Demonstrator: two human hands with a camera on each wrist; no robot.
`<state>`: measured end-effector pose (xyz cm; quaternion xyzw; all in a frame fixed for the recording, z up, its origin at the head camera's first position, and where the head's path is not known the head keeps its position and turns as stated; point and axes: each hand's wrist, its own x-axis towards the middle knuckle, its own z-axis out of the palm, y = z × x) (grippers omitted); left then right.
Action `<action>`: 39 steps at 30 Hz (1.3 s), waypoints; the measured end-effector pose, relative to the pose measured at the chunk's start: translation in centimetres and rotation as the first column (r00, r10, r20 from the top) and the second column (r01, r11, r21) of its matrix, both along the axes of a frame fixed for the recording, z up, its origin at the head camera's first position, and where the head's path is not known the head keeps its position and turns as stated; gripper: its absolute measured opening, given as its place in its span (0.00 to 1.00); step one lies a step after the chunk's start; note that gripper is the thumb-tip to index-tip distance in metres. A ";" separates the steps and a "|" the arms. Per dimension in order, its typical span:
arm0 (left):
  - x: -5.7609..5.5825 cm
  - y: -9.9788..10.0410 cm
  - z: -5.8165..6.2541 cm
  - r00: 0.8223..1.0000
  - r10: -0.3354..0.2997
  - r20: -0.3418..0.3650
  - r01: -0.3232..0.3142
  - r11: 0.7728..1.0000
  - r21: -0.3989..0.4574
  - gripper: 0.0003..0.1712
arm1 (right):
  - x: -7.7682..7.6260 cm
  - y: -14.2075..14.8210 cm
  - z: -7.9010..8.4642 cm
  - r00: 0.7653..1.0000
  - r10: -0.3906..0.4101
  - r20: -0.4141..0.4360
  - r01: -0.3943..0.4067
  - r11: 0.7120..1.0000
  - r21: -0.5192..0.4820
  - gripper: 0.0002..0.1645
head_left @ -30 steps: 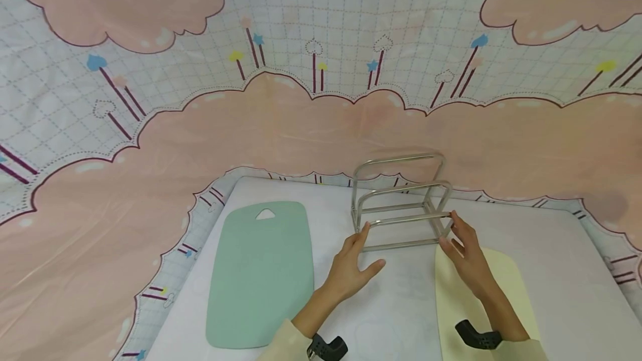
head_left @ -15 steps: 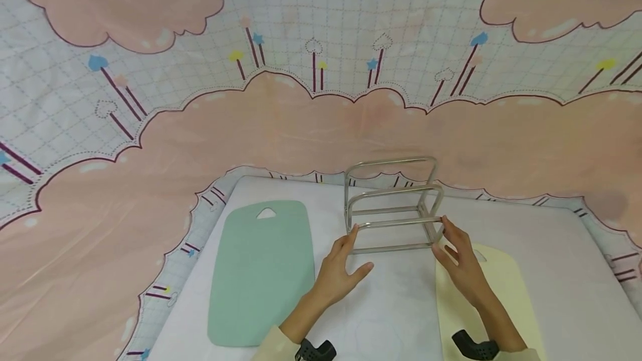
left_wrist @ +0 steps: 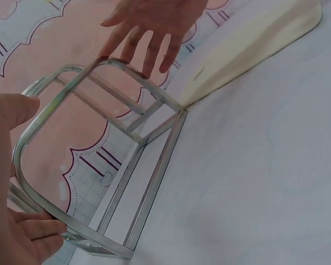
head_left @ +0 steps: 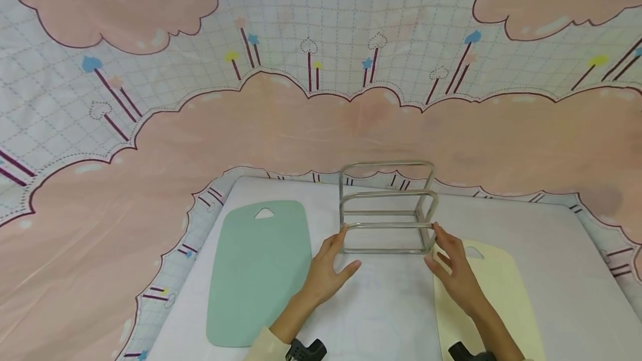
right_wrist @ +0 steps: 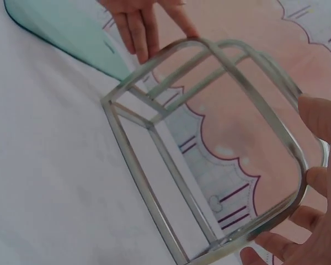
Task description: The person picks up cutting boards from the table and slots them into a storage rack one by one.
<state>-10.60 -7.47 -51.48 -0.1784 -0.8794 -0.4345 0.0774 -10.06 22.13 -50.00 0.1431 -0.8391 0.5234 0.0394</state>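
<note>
A silver metal wire rack (head_left: 388,225) with several upright loops stands at the far middle of the white table. My left hand (head_left: 326,277) touches its left front corner with extended fingertips, the thumb held apart. At the right front corner, the fingers of my right hand (head_left: 456,274) rest against the frame. Both wrist views show the rack (left_wrist: 156,179) between the two hands, with fingers laid along its outer sides rather than wrapped round it. To the left lies a green cutting board (head_left: 261,277). A pale yellow cutting board (head_left: 494,288) lies partly under my right forearm.
The white table (head_left: 562,272) ends just behind the rack. Beyond it hangs a patterned cloth (head_left: 281,127) with pink clouds and a grid. A black wrist device (head_left: 307,350) sits on my left wrist, and another (head_left: 468,352) on the right.
The rack has slid left and slightly nearer, turning until its front bar runs almost level. Both hands have moved with it, keeping contact at the corners. The boards have stayed in place.
</note>
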 end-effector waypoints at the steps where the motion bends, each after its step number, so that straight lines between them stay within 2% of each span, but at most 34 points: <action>1: 0.0 -0.2 0.0 1.000 -0.001 -0.010 0.001 1.000 -0.001 0.44 | 0.1 -0.2 0.0 1.000 -0.001 -0.005 0.001 1.000 -0.007 0.44; 6: 0.0 -1.0 0.0 1.000 -0.017 -0.023 0.017 1.000 0.005 0.45 | 0.6 -0.9 -0.3 0.999 -0.014 -0.034 0.014 1.000 -0.016 0.43; 12: 0.1 -1.7 0.0 1.000 -0.017 -0.011 0.018 0.999 0.026 0.45 | 1.1 -1.5 -0.6 0.999 -0.019 -0.027 0.019 1.000 -0.020 0.42; 22: 0.2 -2.7 0.3 0.999 -0.029 0.036 0.028 0.999 0.031 0.47 | 2.0 -2.8 -0.3 0.998 -0.055 -0.035 0.054 0.998 -0.027 0.41; 29: -0.1 -3.1 0.1 0.999 -0.036 0.026 0.035 0.999 0.036 0.46 | 2.2 -3.3 -0.2 0.997 -0.064 -0.044 0.063 0.998 -0.028 0.41; 34: 0.0 -3.1 -0.1 0.999 -0.040 0.011 0.039 0.998 0.059 0.46 | 2.4 -3.5 -0.2 0.997 -0.070 -0.011 0.070 0.996 -0.055 0.40; 39: 0.4 -2.9 0.1 0.998 -0.027 0.065 0.019 0.993 0.113 0.46 | 2.8 -4.3 -0.4 0.996 -0.076 0.049 0.080 0.992 -0.099 0.41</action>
